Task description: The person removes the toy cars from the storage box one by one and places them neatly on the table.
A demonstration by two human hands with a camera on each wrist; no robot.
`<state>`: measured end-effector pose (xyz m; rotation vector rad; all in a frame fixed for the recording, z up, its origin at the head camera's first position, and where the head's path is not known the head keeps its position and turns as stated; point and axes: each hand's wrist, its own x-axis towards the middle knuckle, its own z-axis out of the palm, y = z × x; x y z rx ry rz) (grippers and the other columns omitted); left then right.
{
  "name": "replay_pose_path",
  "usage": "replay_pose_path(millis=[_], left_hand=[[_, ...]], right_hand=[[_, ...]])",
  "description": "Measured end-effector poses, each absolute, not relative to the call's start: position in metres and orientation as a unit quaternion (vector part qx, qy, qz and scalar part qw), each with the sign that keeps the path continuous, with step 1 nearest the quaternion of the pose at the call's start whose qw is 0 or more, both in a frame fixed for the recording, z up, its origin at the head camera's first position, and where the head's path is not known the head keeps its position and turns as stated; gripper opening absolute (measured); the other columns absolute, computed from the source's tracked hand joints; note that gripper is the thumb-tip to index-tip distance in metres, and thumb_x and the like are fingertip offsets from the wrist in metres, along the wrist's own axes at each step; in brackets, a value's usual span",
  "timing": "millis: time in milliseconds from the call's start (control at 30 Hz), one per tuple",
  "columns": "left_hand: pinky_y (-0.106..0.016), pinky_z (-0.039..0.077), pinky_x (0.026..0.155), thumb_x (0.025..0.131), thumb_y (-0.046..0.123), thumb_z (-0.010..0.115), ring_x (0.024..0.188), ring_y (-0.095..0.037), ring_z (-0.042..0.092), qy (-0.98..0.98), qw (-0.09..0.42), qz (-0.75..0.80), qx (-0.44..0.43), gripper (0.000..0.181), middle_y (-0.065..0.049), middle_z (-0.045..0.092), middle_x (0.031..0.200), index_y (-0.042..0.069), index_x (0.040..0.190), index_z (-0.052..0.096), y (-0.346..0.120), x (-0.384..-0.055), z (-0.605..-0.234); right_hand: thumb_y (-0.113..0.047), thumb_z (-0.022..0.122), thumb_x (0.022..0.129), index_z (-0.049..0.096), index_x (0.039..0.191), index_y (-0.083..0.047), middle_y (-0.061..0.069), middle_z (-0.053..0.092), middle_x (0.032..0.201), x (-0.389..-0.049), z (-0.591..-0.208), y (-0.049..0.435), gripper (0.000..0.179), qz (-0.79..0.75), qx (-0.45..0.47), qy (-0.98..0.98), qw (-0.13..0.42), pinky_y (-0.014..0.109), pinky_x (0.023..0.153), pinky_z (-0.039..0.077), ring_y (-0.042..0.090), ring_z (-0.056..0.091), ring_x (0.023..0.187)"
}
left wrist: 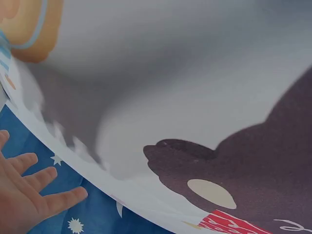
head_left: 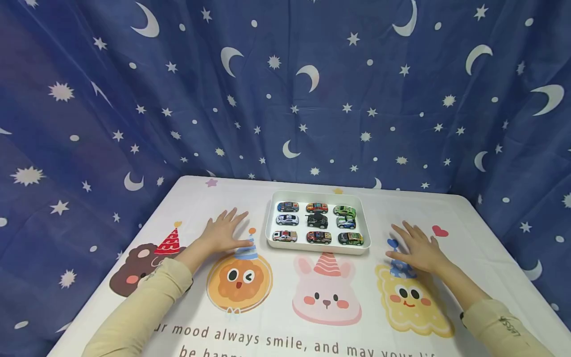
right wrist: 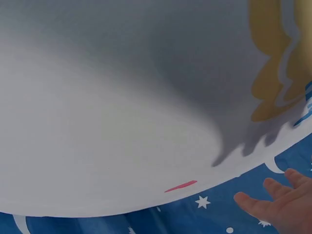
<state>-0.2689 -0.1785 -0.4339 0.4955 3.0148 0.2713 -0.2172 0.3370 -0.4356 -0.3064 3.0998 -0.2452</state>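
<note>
A white rectangular tray (head_left: pixel 312 248) holds several small toy cars in three rows of three. Among them are a blue-orange car (head_left: pixel 288 207), a red one (head_left: pixel 317 208), a green one (head_left: pixel 344 211), a white one (head_left: pixel 287 219) and a black vehicle (head_left: pixel 317 220) in the centre. To the tray's left, my left hand (head_left: pixel 221 234) is spread with nothing in it; its fingers (left wrist: pixel 66 201) also show in the left wrist view. My right hand (head_left: pixel 418 249) is apart from the tray on the right, fingers spread, holding nothing; the right wrist view shows its fingers (right wrist: pixel 253 204).
The table has a white printed cloth (head_left: pixel 276 302) with cartoon figures and lettering. Behind it and along both sides hangs a dark blue curtain (head_left: pixel 267 134) with moons and stars. The tray stands near the table's back edge.
</note>
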Motion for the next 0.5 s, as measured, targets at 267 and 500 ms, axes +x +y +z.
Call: replay_pose_path(millis=[267,500], left_hand=[[-0.07,0.032,0.1,0.078,0.063,0.062,0.133,-0.045,0.034,0.979,0.012,0.084,0.186,0.081,-0.021,0.036,0.147,0.015,0.14,0.044,-0.1774,-0.2711,-0.4356],[-0.06,0.044,0.094,0.081,0.056,0.063,0.123,-0.039,0.049,0.974,-0.011,0.095,0.205,0.072,-0.019,0.051,0.135,0.012,0.136,0.049,-0.1757,-0.2717,-0.4359]], right_hand=[[-0.057,0.064,0.079,0.045,0.135,-0.004,0.03,0.041,0.138,-0.215,-0.4337,0.3394,0.079,-0.065,-0.108,0.992,-0.023,0.074,0.092,0.034,0.052,0.036,0.126],[-0.051,0.069,0.078,0.051,0.13,-0.002,0.032,0.047,0.131,-0.2149,-0.4353,0.3422,0.074,-0.093,-0.101,0.99,-0.024,0.07,0.091,0.04,0.052,0.044,0.118]])
